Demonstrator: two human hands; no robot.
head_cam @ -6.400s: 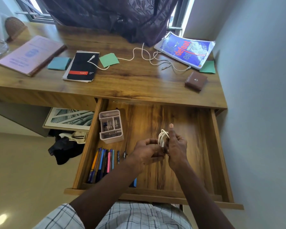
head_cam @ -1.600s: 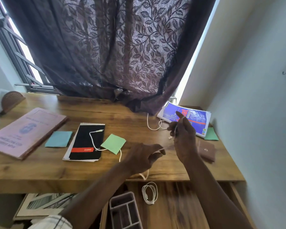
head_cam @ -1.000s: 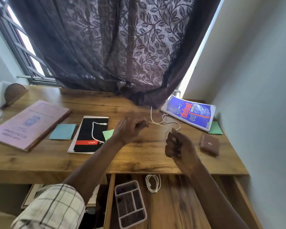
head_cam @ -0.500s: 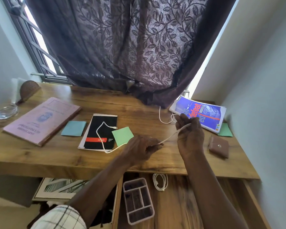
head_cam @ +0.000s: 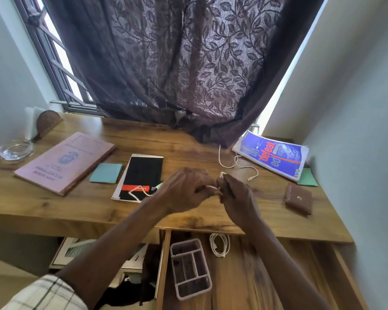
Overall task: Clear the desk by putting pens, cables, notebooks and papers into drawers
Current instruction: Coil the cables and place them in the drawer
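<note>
Just above the middle of the tabletop (head_cam: 54, 206), both hands meet over the wood, close to its front edge; the left hand (head_cam: 184, 189) is pinched shut on a white cable (head_cam: 238, 162), and the right hand (head_cam: 235, 193) is closed around the same cable, a small loop showing at its thumb. From the left hand one stretch of cable trails left across a black notebook (head_cam: 141, 173), whose near corner lies a little back from the front edge; another stretch curls away behind the hands towards a blue magazine (head_cam: 271, 155) at the far right corner, its plug lying free on the wood between them. A green paper (head_cam: 308, 177) peeks out from under the magazine, hard against the right wall; a brown wallet (head_cam: 299, 199) sits near the right edge, with bare wood between it and the right hand. On the left a pink book (head_cam: 65, 162) lies aslant, one corner near the front edge; a teal paper (head_cam: 105, 173) rests between it and the notebook, apart from both. A glass dish (head_cam: 15, 149) stands at the far left.

Below the front edge the drawer (head_cam: 251, 276) is pulled open; a coiled white cable (head_cam: 220, 245) lies at its back, just beside a pale divided tray (head_cam: 189, 268) near the left wall; the right half of the drawer floor shows bare wood.
</note>
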